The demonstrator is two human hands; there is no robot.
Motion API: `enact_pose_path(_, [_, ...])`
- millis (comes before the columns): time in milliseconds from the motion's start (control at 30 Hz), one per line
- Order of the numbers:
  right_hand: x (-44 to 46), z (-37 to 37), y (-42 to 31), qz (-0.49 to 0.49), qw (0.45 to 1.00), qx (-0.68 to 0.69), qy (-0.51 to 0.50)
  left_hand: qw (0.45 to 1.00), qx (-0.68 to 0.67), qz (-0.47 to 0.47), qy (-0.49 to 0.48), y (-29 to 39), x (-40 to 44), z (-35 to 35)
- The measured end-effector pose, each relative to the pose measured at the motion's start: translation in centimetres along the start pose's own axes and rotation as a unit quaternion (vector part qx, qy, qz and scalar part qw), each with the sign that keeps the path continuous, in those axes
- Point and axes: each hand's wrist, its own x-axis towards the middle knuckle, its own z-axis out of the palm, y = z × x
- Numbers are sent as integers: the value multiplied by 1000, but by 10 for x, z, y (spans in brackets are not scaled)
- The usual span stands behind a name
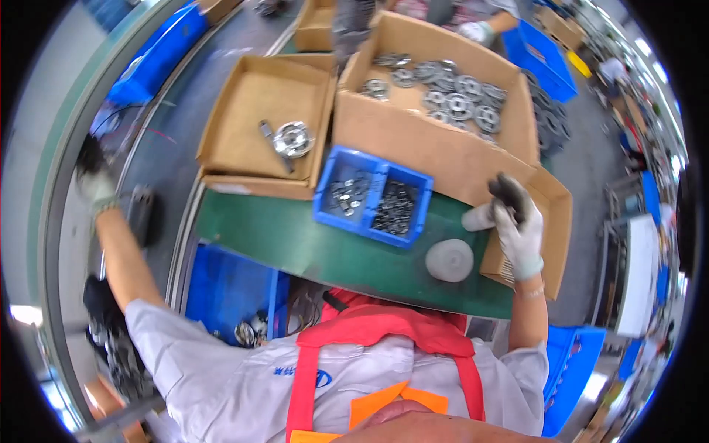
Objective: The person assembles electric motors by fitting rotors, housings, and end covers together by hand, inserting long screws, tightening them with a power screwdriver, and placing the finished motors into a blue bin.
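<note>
My left hand (94, 177), in a white glove with dark fingertips, reaches out to the far left beside the metal rail of the line. It is blurred, and its fingers and anything in them cannot be made out. My right hand (518, 232), gloved the same way, is raised over the small cardboard box (555, 214) at the right. Its fingers curl toward the thumb; whatever is between them is hidden. Just left of it a small white cylinder (478, 218) lies close to the thumb. A round whitish translucent piece (449, 261) sits on the green table (255, 232).
A large carton (436, 136) holds several metal discs. A shallow carton (229, 133) contains a shiny round metal part (293, 139) and a bar-shaped tool (275, 146). A two-part blue bin (321, 210) holds small metal pieces. Another person's gloved hand (478, 32) shows beyond.
</note>
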Motion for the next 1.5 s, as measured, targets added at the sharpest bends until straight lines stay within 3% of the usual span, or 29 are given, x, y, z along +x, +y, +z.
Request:
enact_pose_path(33, [10,-3,-4,-14,999,-31,7,991,-126,-36,-11,22,-3,-15])
enact_pose_path(67, [23,-7,-6,-27,998,-60,10,994,-11,107,-31,-6,-21,18])
enact_pose_path(100, [39,-10,0,-52,997,-60,22,981,-154,51,-110,7,-34,18])
enact_pose_path(133, [57,-11,9,-78,995,-59,31,832,-502,-208,-115,25,-60,29])
enact_pose_path(167, [78,-10,13,-71,994,-82,31,507,-743,-424,-108,46,-91,43])
enact_pose_path(200, [101,-12,18,-65,992,-106,29,501,-750,-418,-109,59,-126,59])
enact_pose_path(267, [152,-15,50,-103,958,-268,1,464,-661,-559,-189,70,-189,77])
enact_pose_path(333, [208,-11,98,0,944,-316,-92,478,-602,-599,-225,124,-213,24])
enact_pose_path(400, [226,-14,133,-84,918,-362,-142,528,-607,-568,-175,142,-249,2])
enact_pose_path(433, [235,-16,148,-149,885,-400,-184,580,-559,-564,-181,161,-241,-38])
enact_pose_path(467, [251,-13,157,-210,846,-436,-224,561,-552,-591,-177,187,-225,-87])
enact_pose_path(500, [279,4,158,-60,835,-489,-244,540,-544,-617,-176,204,-221,-118])
enact_pose_path(533, [304,20,160,93,803,-530,-256,563,-548,-602,-145,202,-252,-118])
enact_pose_path(600, [312,37,165,126,798,-537,-243,584,-543,-593,-109,208,-286,-137])
enact_pose_path(667, [310,51,150,114,783,-558,-250,632,-472,-595,-155,238,-283,-179])
enact_pose_path(733, [309,60,153,115,773,-565,-265,638,-490,-574,-153,273,-273,-194])
enact_pose_path(867, [299,46,138,127,813,-518,-234,655,-601,-428,-164,362,-192,-211])
enact_pose_path(933, [290,32,131,-1,841,-463,-279,697,-631,-276,-201,392,-142,-228])
enact_pose_path(967, [276,23,113,-47,861,-454,-224,686,-655,-236,-212,402,-137,-227])
enact_pose_path(1000, [258,12,92,-91,876,-443,-167,730,-634,-133,-217,407,-115,-236])
enact_pose_path(1067, [213,-20,67,-168,943,-281,-54,740,-641,-27,-203,418,-94,-243])
enact_pose_path(1133, [141,-48,18,-24,976,-215,-10,743,-646,22,-174,431,-95,-237])
enact_pose_path(1167, [102,-51,11,10,976,-217,-13,727,-659,24,-189,437,-94,-238])
enact_pose_path(1267, [-3,-41,9,-69,963,-226,-128,717,-669,18,-193,453,-90,-238])
enact_pose_path(1300, [-35,-28,24,-57,970,-193,-138,721,-666,22,-191,458,-88,-236])
enact_pose_path(1367, [-84,-7,55,-125,950,-243,-150,719,-668,13,-193,467,-85,-238])
enact_pose_path(1400, [-124,13,75,-163,937,-295,-93,726,-654,18,-212,473,-79,-240])
enact_pose_path(1467, [-143,31,80,-140,948,-281,-48,740,-628,52,-235,483,-76,-243])
enact_pose_path(1500, [-151,37,88,-139,949,-282,-35,756,-607,121,-213,490,-74,-244])
